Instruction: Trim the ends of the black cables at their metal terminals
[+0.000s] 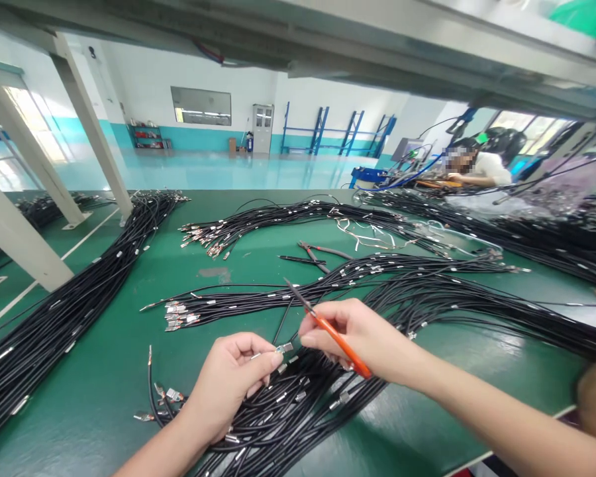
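Observation:
My left hand (238, 368) is closed in a pinch on a black cable's end, and a silvery metal terminal (285, 347) sticks out past the thumb. In my right hand (355, 331) is an orange-handled tool (338, 343) with a thin, dark, pointed tip aimed up and left; its exact kind is unclear. The fingers wrap its handle just right of the terminal, with a gap between the two hands. Below both hands lies a loose bundle of black cables (288, 404) with white labels and metal terminals. Several cable ends (159, 401) curl beside my left wrist.
Further bundles of black cables (238, 301) lie across the green table (104, 371). Pliers (322, 255) with red-and-dark handles rest behind my hands. White posts (87, 126) stand at left, and a beam (328, 46) crosses overhead. A person (481, 165) sits at the far right.

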Motion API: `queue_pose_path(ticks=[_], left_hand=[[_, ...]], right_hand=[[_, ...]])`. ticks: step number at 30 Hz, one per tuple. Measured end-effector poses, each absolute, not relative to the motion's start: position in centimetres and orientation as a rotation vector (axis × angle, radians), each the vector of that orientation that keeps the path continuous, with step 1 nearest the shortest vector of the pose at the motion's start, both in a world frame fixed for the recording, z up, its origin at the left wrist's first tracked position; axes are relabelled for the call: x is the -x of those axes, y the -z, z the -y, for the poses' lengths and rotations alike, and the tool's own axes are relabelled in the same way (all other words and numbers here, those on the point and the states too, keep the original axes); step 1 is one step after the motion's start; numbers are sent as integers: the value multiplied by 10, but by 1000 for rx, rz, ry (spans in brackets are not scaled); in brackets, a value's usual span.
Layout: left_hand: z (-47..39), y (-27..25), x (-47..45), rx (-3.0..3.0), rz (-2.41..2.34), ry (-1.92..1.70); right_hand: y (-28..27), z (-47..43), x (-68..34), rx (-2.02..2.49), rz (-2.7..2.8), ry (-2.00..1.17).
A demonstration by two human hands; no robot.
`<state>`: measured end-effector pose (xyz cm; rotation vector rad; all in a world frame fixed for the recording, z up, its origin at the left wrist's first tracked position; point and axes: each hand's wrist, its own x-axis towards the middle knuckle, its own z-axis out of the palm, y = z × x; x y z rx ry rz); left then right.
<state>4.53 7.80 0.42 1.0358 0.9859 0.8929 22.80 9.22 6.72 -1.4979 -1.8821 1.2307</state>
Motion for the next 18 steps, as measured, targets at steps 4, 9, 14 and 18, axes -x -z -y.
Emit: queue_pose_path(ticks=[4, 9, 14, 18], left_hand=[[-80, -2, -46, -1023, -977, -981], [-85, 1, -45, -1146, -1067, -1180], [-87, -3, -41, -1318, -1162, -1273], [-89, -5, -39, -1261, -1258, -1284]], right_hand=[[-55, -99, -208, 1405, 1680, -1491], [-42, -109, -197, 1255, 1562, -1533], [-35, -119, -188, 1155, 1523, -1570], [-33, -124, -182, 1135, 1502, -1565]])
